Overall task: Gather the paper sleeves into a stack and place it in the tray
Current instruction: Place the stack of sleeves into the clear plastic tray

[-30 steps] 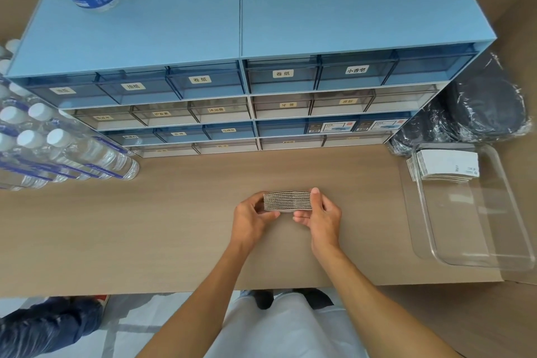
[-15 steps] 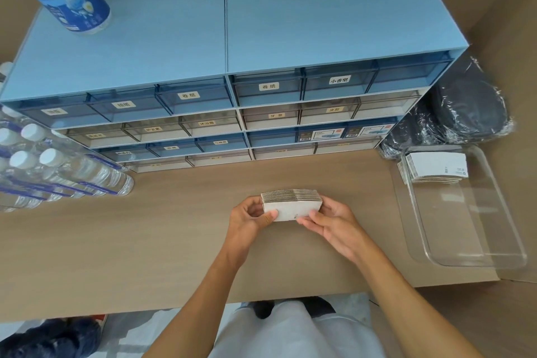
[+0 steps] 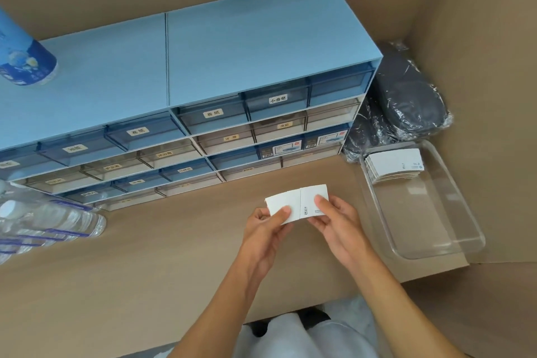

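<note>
A stack of white paper sleeves (image 3: 299, 201) is held above the wooden table, its flat white face turned up toward me. My left hand (image 3: 268, 228) grips its left end with the thumb on top. My right hand (image 3: 334, 219) grips its right end, thumb also on top. To the right, a clear plastic tray (image 3: 453, 229) lies on the table. Another stack of white sleeves (image 3: 393, 164) rests in the tray's far end; the near part of the tray holds nothing.
A blue drawer cabinet (image 3: 232, 67) with labelled drawers fills the back of the table. Shrink-wrapped water bottles (image 3: 43, 221) lie at the left. Dark items wrapped in plastic (image 3: 406, 102) sit behind the tray. A blue canister (image 3: 23, 61) stands on the cabinet. Cardboard walls rise at the right.
The stack has been tipped from edge-up to flat face up between both hands. The hands and stack have moved a little to the right, toward the tray.
</note>
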